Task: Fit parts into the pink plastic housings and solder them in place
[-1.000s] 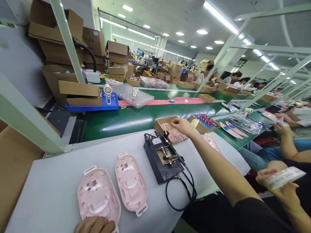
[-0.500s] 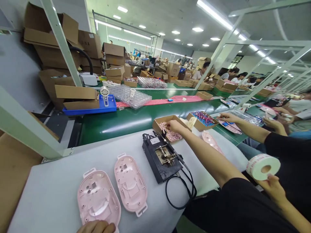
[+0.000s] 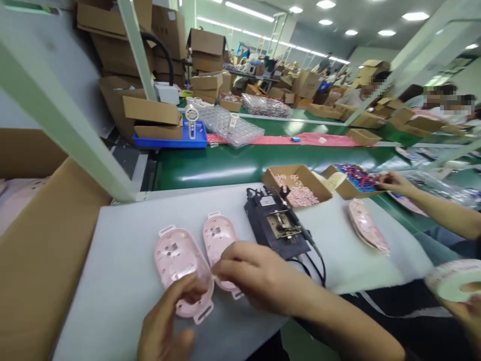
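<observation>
Two pale pink oval plastic shells lie side by side on the white work surface, inner faces up. My left hand (image 3: pixel 169 316) is over the lower part of the left shell (image 3: pixel 180 255), fingers bent and the blurred thumb apart, with nothing visible in it. Above the lower part of the right shell (image 3: pixel 219 231) is my right hand (image 3: pixel 259 276), its fingertips pinched together near the gap between the shells. What the pinch holds is too small to make out. Just beyond stands a black device (image 3: pixel 276 220) with a metal mechanism and cables.
A cardboard box (image 3: pixel 317 188) of small pink pieces stands behind the device. Another box (image 3: pixel 343 189) holds red and blue wired parts, with a co-worker's hand (image 3: pixel 398 183) at it. More pink shells (image 3: pixel 368 228) lie right. A tape roll (image 3: pixel 451 281) is held at the right edge.
My right hand has come back from the box of small pink pieces to the shells. My left hand has risen over the left shell. The view has turned right and down.
</observation>
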Demonstrator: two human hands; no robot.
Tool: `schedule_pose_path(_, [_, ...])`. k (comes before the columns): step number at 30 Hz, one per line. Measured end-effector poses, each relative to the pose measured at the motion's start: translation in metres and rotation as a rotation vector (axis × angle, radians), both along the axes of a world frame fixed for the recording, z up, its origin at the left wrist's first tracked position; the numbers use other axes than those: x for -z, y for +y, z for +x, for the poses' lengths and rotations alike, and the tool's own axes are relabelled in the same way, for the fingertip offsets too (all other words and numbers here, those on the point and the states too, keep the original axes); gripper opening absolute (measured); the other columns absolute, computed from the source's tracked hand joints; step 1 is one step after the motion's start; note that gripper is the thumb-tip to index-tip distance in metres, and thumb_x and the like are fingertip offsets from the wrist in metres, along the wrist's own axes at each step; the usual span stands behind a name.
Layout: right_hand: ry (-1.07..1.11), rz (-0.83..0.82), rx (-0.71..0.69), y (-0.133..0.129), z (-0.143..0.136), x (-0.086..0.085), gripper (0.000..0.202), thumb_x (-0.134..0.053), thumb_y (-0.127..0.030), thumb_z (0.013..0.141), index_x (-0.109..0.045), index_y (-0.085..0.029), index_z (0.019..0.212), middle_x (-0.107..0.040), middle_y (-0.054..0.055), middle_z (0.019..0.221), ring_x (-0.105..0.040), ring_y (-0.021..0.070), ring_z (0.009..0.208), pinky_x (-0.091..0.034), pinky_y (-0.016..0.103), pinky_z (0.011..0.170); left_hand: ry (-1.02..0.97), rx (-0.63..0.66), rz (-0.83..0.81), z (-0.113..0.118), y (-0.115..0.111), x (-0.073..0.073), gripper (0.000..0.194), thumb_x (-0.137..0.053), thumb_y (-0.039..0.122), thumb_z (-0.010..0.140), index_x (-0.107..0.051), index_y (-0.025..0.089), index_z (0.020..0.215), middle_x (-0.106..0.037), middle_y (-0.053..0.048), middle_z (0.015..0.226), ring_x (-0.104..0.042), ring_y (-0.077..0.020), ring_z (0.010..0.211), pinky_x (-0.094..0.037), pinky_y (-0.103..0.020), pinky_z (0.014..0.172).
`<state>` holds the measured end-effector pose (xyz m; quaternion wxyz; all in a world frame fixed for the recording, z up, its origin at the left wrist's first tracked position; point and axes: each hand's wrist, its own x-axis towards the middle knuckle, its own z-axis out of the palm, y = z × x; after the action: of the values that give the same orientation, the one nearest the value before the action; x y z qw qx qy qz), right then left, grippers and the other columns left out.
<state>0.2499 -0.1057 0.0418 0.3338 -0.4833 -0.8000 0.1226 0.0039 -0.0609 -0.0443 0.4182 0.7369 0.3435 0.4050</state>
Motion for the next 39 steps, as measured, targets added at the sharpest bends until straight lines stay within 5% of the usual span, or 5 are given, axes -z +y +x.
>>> schedule_pose_path(5, [0.188,-0.048,-0.015,0.023,-0.051,0.036,0.031,-0.053,-0.010,0.100,-0.064,-0.022,0.126,-0.071,0.008,0.109,-0.067,0.0176,0.097,-0.059,0.030,0.084,0.049,-0.050,-0.157,0.004,0.029,-0.026,0.025,-0.071,0.045,0.090,-0.079,0.023,0.100,-0.080,-0.003,0.092,-0.076,-0.0175,0.075,-0.062,-0.022,0.066])
schedule_pose_path(11, [0.309,-0.173,0.262,0.043,-0.023,0.063,0.021,-0.059,-0.014,0.098,-0.071,-0.025,0.111,-0.073,0.004,0.116,-0.069,0.0185,0.109,-0.056,0.037,0.099,0.134,-0.187,-0.047,-0.018,0.066,-0.013,0.028,-0.065,0.035,0.093,-0.077,0.020,0.114,-0.077,-0.001,0.089,-0.071,-0.0139,0.077,-0.060,-0.023,0.074])
schedule_pose_path(15, [0.353,-0.249,0.414,0.048,-0.012,0.076,0.014,-0.061,-0.019,0.096,-0.072,-0.025,0.102,-0.076,0.002,0.104,-0.072,0.0189,0.098,-0.056,0.035,0.091,0.288,-0.168,0.106,-0.022,0.083,-0.006,0.028,-0.061,0.036,0.097,-0.076,0.021,0.116,-0.078,-0.002,0.096,-0.071,-0.0154,0.079,-0.059,-0.026,0.075])
schedule_pose_path(21, [0.380,-0.226,0.530,0.055,-0.008,0.085,0.014,-0.060,-0.020,0.093,-0.072,-0.025,0.099,-0.076,0.002,0.102,-0.070,0.0196,0.096,-0.054,0.034,0.085,0.404,-0.087,0.352,-0.016,0.092,0.005,0.022,-0.058,0.033,0.101,-0.077,0.022,0.101,-0.074,-0.002,0.093,-0.065,-0.0185,0.087,-0.053,-0.035,0.084])
schedule_pose_path(39, [0.545,-0.147,0.546,0.054,-0.011,0.088,0.007,-0.066,-0.021,0.093,-0.071,-0.025,0.094,-0.075,0.002,0.097,-0.070,0.0192,0.091,-0.056,0.034,0.085,0.529,-0.201,0.361,-0.012,0.096,0.016,0.015,-0.068,0.034,0.093,-0.081,0.027,0.094,-0.068,-0.007,0.122,-0.049,-0.0312,0.113,-0.050,-0.049,0.096])
